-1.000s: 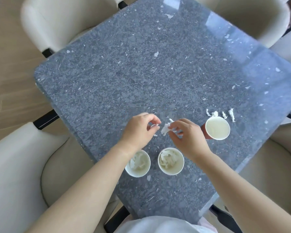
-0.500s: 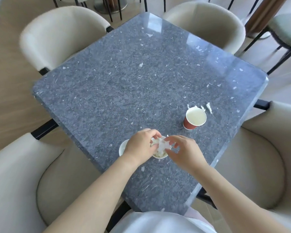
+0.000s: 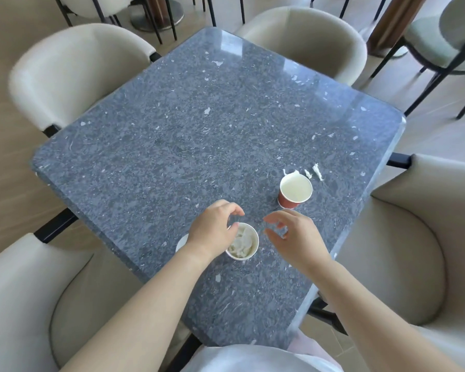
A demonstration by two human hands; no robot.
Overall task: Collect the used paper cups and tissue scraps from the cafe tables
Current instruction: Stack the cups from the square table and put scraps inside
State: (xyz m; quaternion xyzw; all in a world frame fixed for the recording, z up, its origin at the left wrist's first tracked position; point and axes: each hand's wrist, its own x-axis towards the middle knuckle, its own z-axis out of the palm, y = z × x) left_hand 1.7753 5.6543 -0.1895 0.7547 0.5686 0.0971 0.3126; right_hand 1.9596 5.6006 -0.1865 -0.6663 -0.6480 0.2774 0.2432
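A grey speckled stone table (image 3: 199, 135) is standing ringed by cream chairs (image 3: 73, 73). Over its near right part, a person's left hand (image 3: 215, 232) and right hand (image 3: 293, 234) are hovering, fingers loosely curled, both holding nothing. Between them a white paper cup (image 3: 246, 245) is sitting upright, stuffed with tissue. A second white cup (image 3: 181, 243) is peeking from under the left wrist. Farther right, a red paper cup (image 3: 295, 190) is standing upright, with tissue scraps (image 3: 317, 171) lying just beyond it.
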